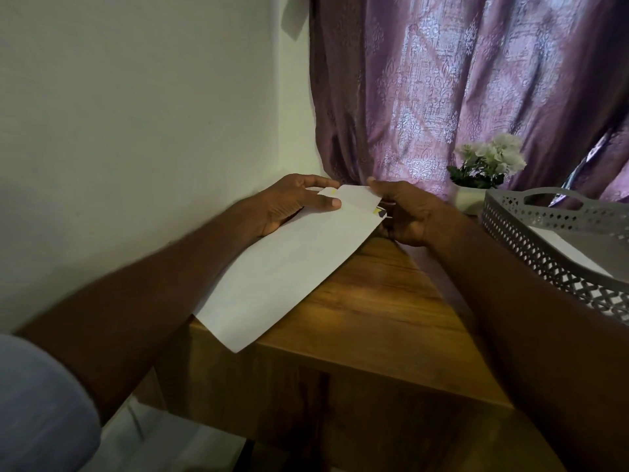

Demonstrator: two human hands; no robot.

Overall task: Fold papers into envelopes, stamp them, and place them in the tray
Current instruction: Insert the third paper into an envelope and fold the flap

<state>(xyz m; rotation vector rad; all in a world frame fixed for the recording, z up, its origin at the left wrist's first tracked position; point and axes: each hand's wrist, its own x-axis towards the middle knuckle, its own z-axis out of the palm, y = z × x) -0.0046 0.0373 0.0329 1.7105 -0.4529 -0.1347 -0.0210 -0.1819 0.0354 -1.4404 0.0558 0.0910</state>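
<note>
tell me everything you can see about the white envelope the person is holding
The white envelope is long, plain and paper-like, lying slanted from the near-left corner of the wooden table toward the far curtain, its near end overhanging the table edge. The left hand holds its far-left side, thumb on top. The right hand pinches the far-right corner, where a small yellow and dark mark shows. A pale yellowish patch sits at the far edge. No creases or writing are clearly visible.

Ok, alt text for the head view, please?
Both hands hold a white envelope over a wooden table: left hand and right hand pinch its far end. A grey perforated tray sits at right.
</note>
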